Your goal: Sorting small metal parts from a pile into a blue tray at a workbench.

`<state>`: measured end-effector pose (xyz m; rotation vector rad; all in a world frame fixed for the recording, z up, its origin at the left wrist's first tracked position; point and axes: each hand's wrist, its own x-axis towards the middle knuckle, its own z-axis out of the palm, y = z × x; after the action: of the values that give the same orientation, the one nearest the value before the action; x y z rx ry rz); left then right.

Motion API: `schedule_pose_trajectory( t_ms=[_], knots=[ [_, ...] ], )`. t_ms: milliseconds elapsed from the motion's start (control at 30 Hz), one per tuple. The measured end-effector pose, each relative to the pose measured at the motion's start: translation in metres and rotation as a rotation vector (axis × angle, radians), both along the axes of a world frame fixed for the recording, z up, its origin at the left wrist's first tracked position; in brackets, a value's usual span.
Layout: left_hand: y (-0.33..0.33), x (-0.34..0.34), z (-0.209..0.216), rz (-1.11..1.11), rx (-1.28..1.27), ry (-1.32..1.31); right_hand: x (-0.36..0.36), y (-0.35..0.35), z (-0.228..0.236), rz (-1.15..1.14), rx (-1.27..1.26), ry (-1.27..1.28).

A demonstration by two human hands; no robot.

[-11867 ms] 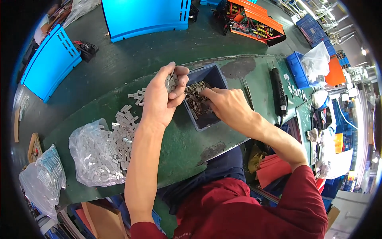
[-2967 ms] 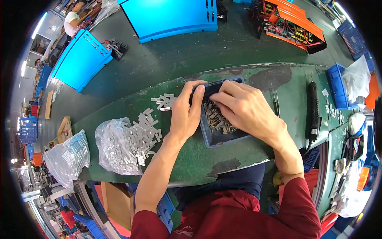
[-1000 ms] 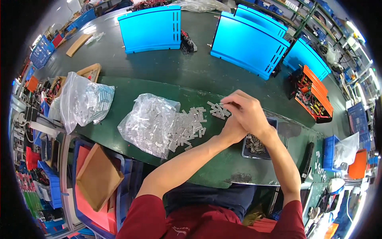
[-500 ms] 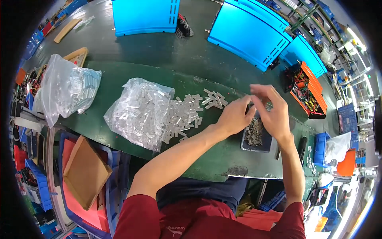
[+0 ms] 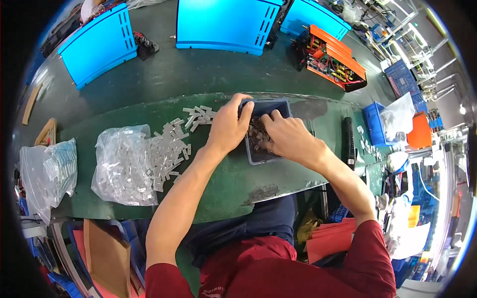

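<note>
A small dark plastic bin (image 5: 264, 160) holding a heap of small metal parts (image 5: 256, 133) stands on the green bench before me. My left hand (image 5: 228, 125) is closed round the bin's left rim near its far corner, thumb on the inner side. Reaching in from the right, my right hand (image 5: 294, 141) has its fingers bent down into the metal parts. Its fingertips are partly hidden and blurred, so what they pinch does not show. Left of the bin lie loose clear plastic pieces (image 5: 171, 149), spilling from an open clear bag (image 5: 126, 166).
Another clear bag (image 5: 60, 169) lies at the far left. Blue panels (image 5: 226, 25) stand along the back, with an orange-framed unit of wiring (image 5: 335, 59) right of them. A black tool (image 5: 349, 141) and a blue bin (image 5: 377, 121) are on the right.
My view has shifted to the right. My hands were together above the bin; now the left is on its rim and the right has gone down into the metal parts.
</note>
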<state>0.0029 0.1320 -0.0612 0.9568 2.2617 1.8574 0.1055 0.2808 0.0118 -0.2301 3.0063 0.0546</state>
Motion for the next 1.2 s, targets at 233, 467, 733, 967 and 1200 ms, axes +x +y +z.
schedule_pose_trajectory(
  t_ms=[233,467,733,967,1200],
  knots=[
    [-0.006,0.0,-0.002,0.034,-0.048,0.045,-0.021,0.015,-0.01,0.054,-0.34,0.251],
    [-0.007,0.0,0.003,0.018,-0.048,0.023,-0.007,0.021,0.02,-0.185,-0.718,0.118],
    [-0.006,-0.002,0.0,0.022,-0.065,0.036,0.012,0.023,0.013,0.132,-0.284,0.105],
    [-0.006,-0.001,0.001,0.024,-0.051,0.032,0.006,0.026,-0.006,0.426,0.005,0.154],
    [-0.009,-0.001,0.002,0.026,-0.081,0.035,0.0,0.023,0.024,0.276,-0.206,0.125]
  ],
)
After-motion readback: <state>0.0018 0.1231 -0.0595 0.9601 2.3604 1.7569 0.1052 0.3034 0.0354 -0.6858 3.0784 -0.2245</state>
